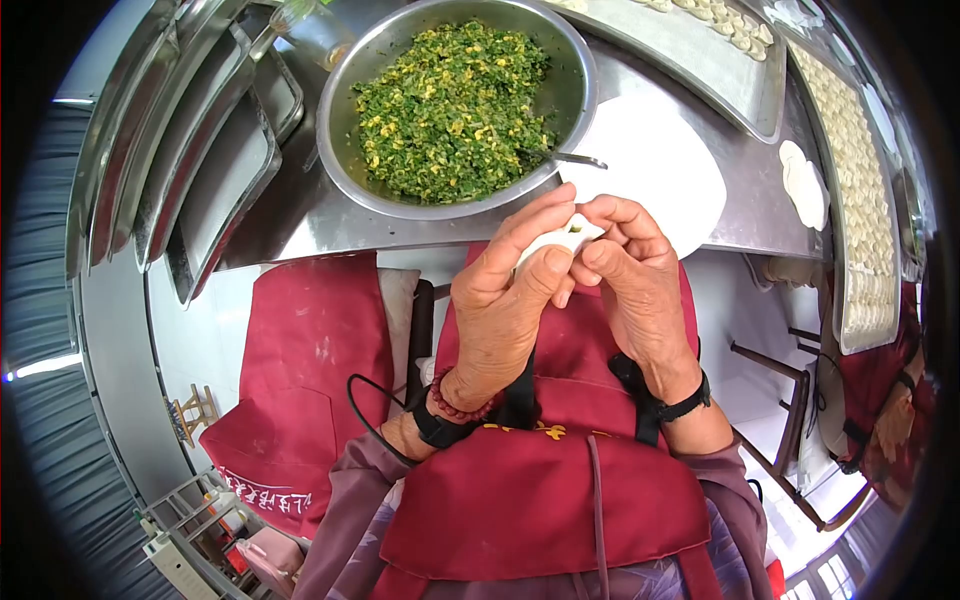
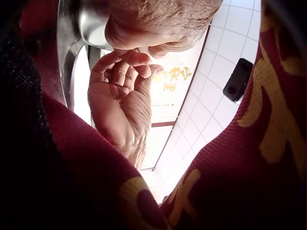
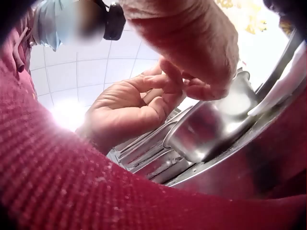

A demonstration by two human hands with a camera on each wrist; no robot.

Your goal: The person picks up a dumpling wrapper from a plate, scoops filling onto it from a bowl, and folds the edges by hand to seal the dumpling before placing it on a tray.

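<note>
Here's your dumpling point(image 1: 560, 240), near the bowl point(image 1: 343, 135): left hand point(image 1: 505, 290) gripping it, right hand point(image 1: 640, 285) pinching its edge. You're apparently sealing (filling point(image 1: 576, 229) peeks out!); next calls for pressing that gap closed.

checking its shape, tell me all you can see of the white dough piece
The dough piece is small, white and soft-looking, apparently folded, with a gap near its right end showing green inside. The left hand and right hand pinch it on the near side of the metal bowl, hiding much of it.
</note>
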